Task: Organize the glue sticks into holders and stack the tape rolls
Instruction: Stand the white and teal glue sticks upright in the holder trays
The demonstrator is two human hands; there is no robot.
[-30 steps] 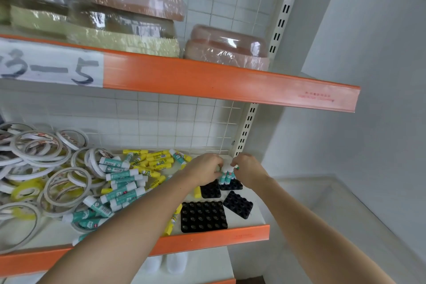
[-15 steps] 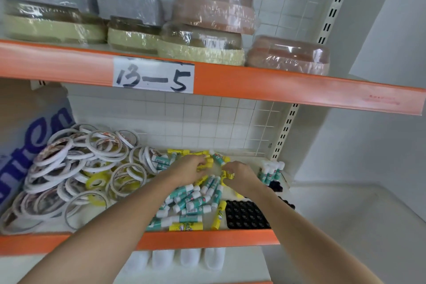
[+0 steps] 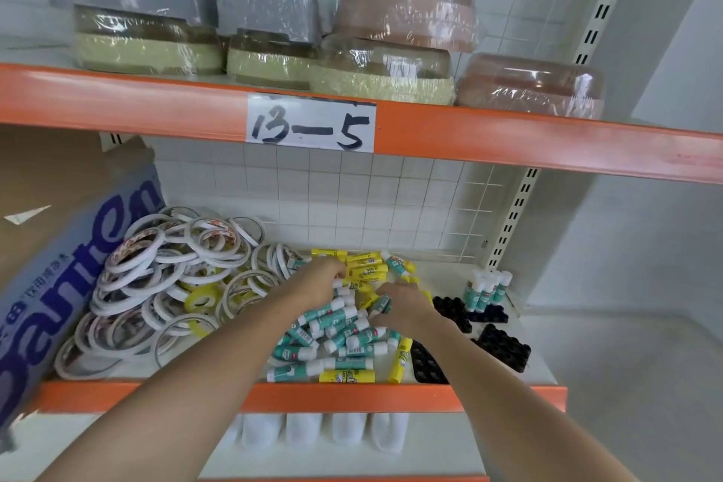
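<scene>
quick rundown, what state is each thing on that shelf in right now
glue sticks: loose, lying flat in a pile
standing glue sticks: upright in a holder at the back right
black holders: mostly unfilled
tape rolls: unstacked, in a jumbled heap
left hand: on the pile, grip hidden
right hand: fingers curled around a teal glue stick

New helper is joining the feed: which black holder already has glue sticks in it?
Find the lower shelf with the orange front edge and go to its right end. Among the black holders there, take the rear holder nearest the slotted post. It alone has teal glue sticks standing upright in it.
</scene>
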